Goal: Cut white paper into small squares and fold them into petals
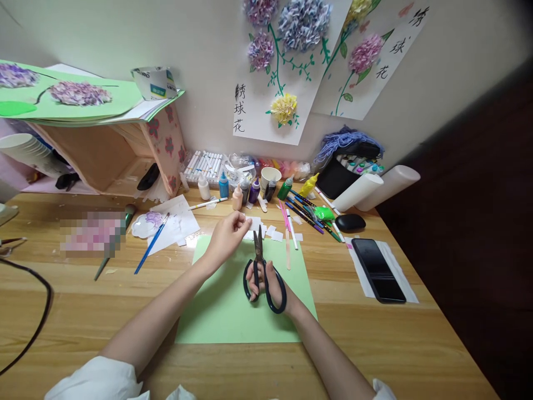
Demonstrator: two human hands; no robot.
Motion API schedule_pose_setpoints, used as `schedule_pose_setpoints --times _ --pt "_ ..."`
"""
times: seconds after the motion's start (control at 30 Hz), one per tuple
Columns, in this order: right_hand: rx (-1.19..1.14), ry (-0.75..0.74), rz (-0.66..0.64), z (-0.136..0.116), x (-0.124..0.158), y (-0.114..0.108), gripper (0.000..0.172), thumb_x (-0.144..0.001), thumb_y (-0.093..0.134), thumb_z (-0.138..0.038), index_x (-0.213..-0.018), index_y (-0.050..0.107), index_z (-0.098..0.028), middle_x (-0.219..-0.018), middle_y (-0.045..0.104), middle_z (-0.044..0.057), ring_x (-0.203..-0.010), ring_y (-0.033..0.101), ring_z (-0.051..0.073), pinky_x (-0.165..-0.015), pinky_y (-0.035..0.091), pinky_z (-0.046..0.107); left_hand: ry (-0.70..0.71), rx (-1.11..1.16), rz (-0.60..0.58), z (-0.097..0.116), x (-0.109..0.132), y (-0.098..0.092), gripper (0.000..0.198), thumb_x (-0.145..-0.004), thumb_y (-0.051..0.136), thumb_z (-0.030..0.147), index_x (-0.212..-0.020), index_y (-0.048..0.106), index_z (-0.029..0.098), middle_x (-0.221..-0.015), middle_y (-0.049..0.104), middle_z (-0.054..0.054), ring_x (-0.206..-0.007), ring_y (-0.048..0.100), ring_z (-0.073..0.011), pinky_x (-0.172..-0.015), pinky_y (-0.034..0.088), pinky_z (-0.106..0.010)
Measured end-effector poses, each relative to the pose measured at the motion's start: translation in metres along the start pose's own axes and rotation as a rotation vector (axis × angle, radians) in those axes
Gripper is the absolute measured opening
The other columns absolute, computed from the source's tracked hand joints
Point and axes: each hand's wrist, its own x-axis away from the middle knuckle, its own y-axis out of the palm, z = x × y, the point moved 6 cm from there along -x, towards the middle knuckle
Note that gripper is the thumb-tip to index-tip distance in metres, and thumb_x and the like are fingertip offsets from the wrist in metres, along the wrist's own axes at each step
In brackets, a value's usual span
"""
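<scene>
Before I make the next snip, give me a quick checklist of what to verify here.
1. Right hand seated in the scissors handles: ok.
2. Left hand pinching the small white paper piece: ok.
3. Paper between the blades: not ok, the tips look shut and sit just right of it.
4. Left fingertips clear of the blade tips: cannot tell, they are close.
5. Green sheet lying flat under both hands: ok.
6. White scraps lie beyond the blade tips, pens off to the right: ok.
</scene>
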Motion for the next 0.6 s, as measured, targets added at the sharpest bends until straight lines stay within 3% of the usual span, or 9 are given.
schedule_pose_setpoints --times 0.2,0.6 --pt "-0.003 0.046 0.045 -0.002 -0.0008 -0.0023 0.072 -0.066 0.023 -0.085 -0.072 0.047 -0.017 -0.044 0.042 -0.006 -0.038 0.045 0.009 -0.047 0.044 0.025 -0.001 -0.008 -0.063 0.0003 0.0046 0.0117 0.025 -0.083 0.049 0.038 -0.071 0.052 0.017 -0.064 0.055 0.002 -0.06 0.047 -0.0111 -0.056 0.033 -0.021" --pt "0.035 0.046 0.115 0.0062 -0.0025 -0.0069 0.066 -0.063 0.035 -0.084 -0.069 0.043 -0.019 -0.04 0.035 -0.01 -0.031 0.036 0.005 -0.034 0.04 0.019 -0.023 -0.005 -0.064 -0.0016 0.0037 0.0126 0.025 -0.083 0.049 0.038 -0.07 0.049 0.017 -0.062 0.051 0.003 -0.058 0.045 -0.0106 -0.056 0.031 -0.022"
